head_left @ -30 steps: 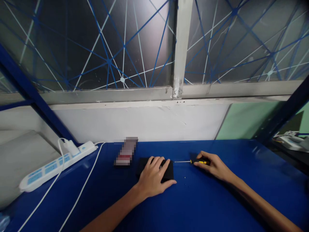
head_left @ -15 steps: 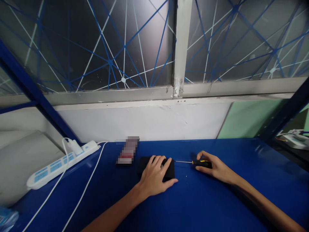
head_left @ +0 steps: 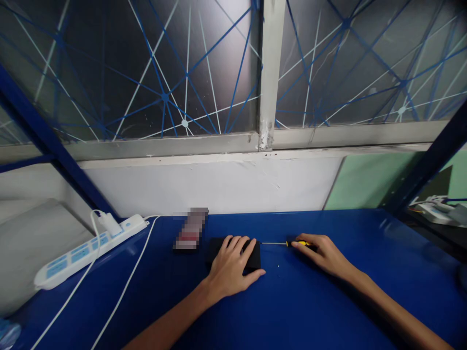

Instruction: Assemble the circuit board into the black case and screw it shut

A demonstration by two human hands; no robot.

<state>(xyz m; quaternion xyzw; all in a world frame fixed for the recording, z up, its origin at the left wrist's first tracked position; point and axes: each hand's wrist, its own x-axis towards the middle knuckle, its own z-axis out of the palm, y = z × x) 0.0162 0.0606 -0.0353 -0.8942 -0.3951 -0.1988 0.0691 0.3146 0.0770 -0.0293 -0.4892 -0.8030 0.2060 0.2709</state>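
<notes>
A flat black box (head_left: 216, 249) lies on the blue tabletop, partly covered by my left hand (head_left: 231, 265). That hand holds it down from above, its fingers across the top toward the far edge and the thumb stretched out at the near right corner. My right hand (head_left: 323, 253) is closed around the black and yellow handle of a screwdriver (head_left: 274, 243). The thin shaft points left, level with the table, and its tip meets the box's right side. Whether the tip sits in a screw is too small to tell.
Behind the box to the left lies a blurred-out oblong item (head_left: 190, 231). A white power strip (head_left: 83, 255) with a plugged-in adapter stands farther left, its white cables (head_left: 126, 284) crossing the table. Small specks (head_left: 278, 266) lie right of the box. Windows and a white wall close off the back.
My right hand has turned on the screwdriver handle; its raised fingers now lie lower and closer around it. The left hand and box stay together. The whole view has shifted slightly.
</notes>
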